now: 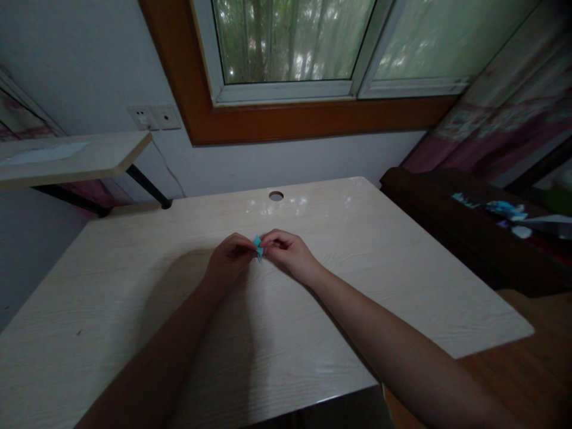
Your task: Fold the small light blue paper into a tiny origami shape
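A small folded piece of blue paper (258,246) sits between my two hands, just above the pale wooden desk (134,286). My left hand (230,259) pinches it from the left with closed fingers. My right hand (288,253) pinches it from the right, fingers curled together. Most of the paper is hidden by my fingertips. Both forearms reach in from the lower edge of the view.
A round cable hole (276,195) lies near the desk's far edge. A raised shelf (71,156) stands at the left by a wall socket (154,117). A dark piece of furniture (469,226) with small items flanks the right. A window (290,42) is behind.
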A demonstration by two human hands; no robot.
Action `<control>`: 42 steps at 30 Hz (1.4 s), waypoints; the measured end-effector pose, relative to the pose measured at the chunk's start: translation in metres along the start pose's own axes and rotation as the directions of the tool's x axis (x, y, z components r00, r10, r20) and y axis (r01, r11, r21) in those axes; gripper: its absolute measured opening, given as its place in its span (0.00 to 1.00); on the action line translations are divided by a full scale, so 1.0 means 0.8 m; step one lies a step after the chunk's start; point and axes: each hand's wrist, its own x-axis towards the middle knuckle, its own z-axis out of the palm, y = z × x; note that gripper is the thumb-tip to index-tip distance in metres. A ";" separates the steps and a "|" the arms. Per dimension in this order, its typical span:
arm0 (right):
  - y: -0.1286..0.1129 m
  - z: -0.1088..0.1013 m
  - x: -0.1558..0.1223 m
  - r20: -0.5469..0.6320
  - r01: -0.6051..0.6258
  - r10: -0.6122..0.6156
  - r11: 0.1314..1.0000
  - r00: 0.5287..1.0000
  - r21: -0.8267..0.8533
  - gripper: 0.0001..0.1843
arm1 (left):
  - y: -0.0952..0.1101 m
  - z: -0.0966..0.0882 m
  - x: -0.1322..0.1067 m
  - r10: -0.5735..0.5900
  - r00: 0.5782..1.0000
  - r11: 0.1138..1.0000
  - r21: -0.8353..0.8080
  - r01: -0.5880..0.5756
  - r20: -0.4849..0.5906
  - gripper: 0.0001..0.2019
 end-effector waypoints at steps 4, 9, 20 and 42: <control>0.000 -0.003 0.000 0.037 0.005 -0.006 1.000 0.999 0.028 0.08 | 0.000 -0.001 0.000 0.028 1.000 0.999 0.040 -0.028 0.004 0.03; 0.000 -0.002 0.001 0.039 -0.010 0.009 1.000 0.999 0.016 0.10 | 0.004 0.001 0.000 0.064 0.998 0.993 0.102 -0.066 0.023 0.03; -0.001 0.004 0.000 -0.050 -0.026 0.026 1.000 0.998 -0.015 0.11 | -0.005 0.004 -0.004 -0.085 0.995 0.992 0.087 0.089 -0.055 0.07; 0.011 0.000 0.002 -0.047 -0.019 0.015 0.998 0.999 -0.067 0.12 | -0.008 0.003 -0.002 -0.128 0.986 0.980 0.139 0.142 -0.102 0.12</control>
